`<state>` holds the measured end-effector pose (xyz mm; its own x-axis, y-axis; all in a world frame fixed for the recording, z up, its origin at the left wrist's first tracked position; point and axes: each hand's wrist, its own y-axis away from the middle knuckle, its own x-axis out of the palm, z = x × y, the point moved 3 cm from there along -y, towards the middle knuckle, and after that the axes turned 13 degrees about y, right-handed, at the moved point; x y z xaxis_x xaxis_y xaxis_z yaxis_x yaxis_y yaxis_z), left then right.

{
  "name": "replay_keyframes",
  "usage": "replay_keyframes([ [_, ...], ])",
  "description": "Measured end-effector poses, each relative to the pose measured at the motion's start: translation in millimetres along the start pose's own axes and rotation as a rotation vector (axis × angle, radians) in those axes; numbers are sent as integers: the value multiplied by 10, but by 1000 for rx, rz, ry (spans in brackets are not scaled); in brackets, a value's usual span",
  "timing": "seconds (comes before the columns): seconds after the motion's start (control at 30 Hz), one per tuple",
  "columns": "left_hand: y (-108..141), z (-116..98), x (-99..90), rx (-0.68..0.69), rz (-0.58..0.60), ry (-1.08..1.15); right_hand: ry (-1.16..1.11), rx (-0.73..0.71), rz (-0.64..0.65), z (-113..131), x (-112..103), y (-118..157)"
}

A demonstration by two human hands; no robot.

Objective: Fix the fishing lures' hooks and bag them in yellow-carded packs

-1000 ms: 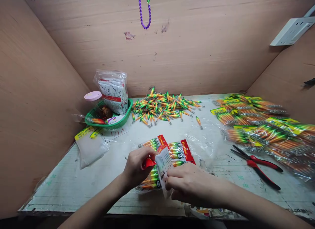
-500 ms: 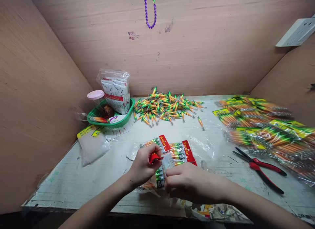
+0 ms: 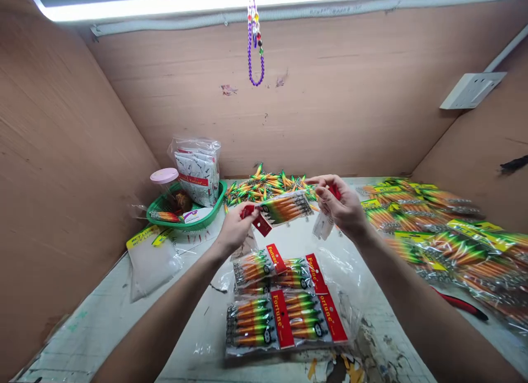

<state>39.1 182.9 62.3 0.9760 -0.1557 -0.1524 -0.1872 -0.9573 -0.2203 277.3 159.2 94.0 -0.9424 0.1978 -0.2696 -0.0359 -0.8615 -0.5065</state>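
My left hand [image 3: 236,229] is closed on the red header card of a clear packet of fishing lures [image 3: 289,208], raised above the table. The lures are green and orange with metal hooks. My right hand [image 3: 344,207] pinches a clear plastic bag [image 3: 323,226] with red showing beneath the fingers; its contents are hard to make out. Below both hands lie several red-headed "Fortune" lure packets [image 3: 251,322], grouped on clear plastic. Behind the raised packet spreads a pile of loose lures [image 3: 259,185], partly hidden by my right hand.
To the left stands a green basket [image 3: 202,223] holding a bagged stack [image 3: 197,168] and a pink-lidded jar [image 3: 164,176]. A yellow-topped bag [image 3: 150,267] lies before it. Yellow-headed lure packets [image 3: 457,240] cover the right side. My right forearm partly hides red-handled pliers [image 3: 464,305].
Both hands have risen and moved away from the grouped packets, lifting a lure packet and a clear bag. The view has tilted upward, bringing the lamp into sight.
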Motion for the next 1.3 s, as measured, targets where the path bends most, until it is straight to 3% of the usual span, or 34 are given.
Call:
replay_keyframes([
  [0.13,-597,19,68,-16,-114,-163,71,78,-94,-306,169,-433],
  [0.4,-1438,-95,303,-50,-326,-627,460,274,-193,-778,298,-1052],
  [0.5,-1759,-197,306,-77,-343,-734,581,290,-181,-807,207,-1098],
  [0.6,-1949,-310,146,-81,-357,-815,658,252,-145,-780,37,-905],
  [0.77,-1984,-428,-153,-4,-400,-882,732,183,-89,-717,-156,-386],
  [0.93,-2001,-318,-145,-9,-376,-838,739,84,-64,-551,-68,-87],
  [1.1,-1982,-439,-316,7,-515,-701,755,55,-32,-327,-199,236],
  [1.2,-1852,-624,-540,80,-597,-603,804,123,12,-279,-342,428],
  [1.3,-1562,-683,-686,158,-577,-516,849,200,174,-312,-286,583],
])
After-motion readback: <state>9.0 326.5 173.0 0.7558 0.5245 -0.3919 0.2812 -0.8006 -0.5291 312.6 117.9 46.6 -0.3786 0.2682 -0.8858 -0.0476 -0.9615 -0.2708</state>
